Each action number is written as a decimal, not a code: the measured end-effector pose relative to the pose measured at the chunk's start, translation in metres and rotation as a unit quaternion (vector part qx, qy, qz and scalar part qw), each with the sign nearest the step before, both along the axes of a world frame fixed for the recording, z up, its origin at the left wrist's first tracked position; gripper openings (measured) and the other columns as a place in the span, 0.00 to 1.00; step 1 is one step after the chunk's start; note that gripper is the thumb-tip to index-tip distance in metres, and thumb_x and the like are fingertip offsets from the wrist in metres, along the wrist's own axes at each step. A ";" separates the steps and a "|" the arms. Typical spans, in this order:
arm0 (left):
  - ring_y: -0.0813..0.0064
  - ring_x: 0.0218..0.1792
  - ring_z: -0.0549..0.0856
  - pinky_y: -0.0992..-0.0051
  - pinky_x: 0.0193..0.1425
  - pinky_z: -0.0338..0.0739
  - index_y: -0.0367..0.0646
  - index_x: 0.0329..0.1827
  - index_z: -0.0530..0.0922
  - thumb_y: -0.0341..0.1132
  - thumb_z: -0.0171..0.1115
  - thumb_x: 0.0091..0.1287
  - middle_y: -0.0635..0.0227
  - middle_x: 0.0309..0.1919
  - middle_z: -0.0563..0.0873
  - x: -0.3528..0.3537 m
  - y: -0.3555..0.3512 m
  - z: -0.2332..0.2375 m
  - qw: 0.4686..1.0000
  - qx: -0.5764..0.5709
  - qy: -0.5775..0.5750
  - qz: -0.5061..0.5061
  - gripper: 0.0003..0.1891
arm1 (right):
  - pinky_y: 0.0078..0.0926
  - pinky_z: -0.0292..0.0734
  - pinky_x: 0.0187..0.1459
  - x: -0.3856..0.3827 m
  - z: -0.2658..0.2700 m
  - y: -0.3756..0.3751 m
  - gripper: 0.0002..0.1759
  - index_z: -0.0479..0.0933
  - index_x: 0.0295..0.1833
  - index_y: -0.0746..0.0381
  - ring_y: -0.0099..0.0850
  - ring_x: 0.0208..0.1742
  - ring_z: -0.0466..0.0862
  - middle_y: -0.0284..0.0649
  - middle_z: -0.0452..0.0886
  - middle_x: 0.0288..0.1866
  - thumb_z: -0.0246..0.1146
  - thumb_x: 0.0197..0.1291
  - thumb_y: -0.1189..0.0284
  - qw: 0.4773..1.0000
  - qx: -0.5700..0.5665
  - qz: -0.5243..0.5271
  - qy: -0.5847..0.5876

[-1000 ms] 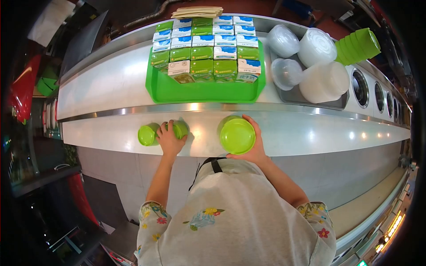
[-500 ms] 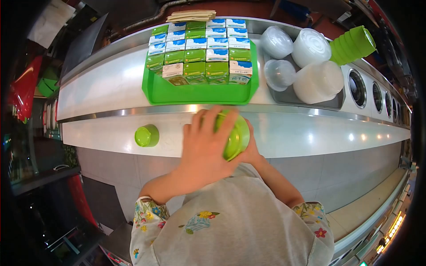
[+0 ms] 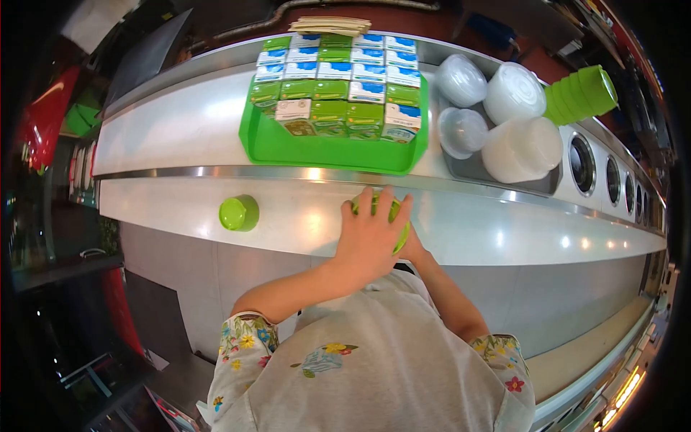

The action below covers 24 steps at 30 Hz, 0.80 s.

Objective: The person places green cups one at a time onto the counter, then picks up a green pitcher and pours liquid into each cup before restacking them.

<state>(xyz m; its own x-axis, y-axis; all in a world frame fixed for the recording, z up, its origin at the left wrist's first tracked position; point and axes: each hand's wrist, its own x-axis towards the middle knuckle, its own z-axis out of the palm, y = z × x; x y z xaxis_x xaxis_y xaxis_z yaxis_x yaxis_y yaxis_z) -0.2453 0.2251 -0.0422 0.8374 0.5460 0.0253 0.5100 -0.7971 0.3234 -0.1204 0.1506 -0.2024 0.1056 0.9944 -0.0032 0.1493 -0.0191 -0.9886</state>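
Observation:
A green cup (image 3: 403, 235) is between my hands over the near strip of the counter, largely covered by my fingers. My left hand (image 3: 372, 234) lies across its top and side, with the fingers curved over it. Behind the cup on the right, my right hand (image 3: 416, 245) holds its far side; most of its fingers are hidden. To the left, another small green cup (image 3: 239, 213) rests on the counter. Beyond my hands is a green tray (image 3: 324, 153) bearing rows of green and white drink cartons (image 3: 330, 119).
At the right, a grey tray (image 3: 504, 181) holds stacks of clear plastic bowls (image 3: 522, 148). Next to them leans a stack of green cups (image 3: 581, 93). Flat wooden pieces (image 3: 330, 27) lie on the cartons' far end. Round dark openings (image 3: 581, 164) line the counter farther right.
My left hand has shifted right and covers more of the cup. In the view, the tray and cartons sit slightly farther right and lower.

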 end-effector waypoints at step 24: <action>0.40 0.67 0.66 0.44 0.59 0.78 0.45 0.75 0.60 0.48 0.84 0.44 0.49 0.68 0.63 -0.274 0.134 -0.214 0.862 -0.044 0.027 0.505 0.55 | 0.37 0.76 0.62 -0.003 -0.021 -0.017 0.47 0.76 0.63 0.59 0.37 0.59 0.81 0.40 0.83 0.59 0.88 0.34 0.61 0.992 -0.072 -0.006 -0.104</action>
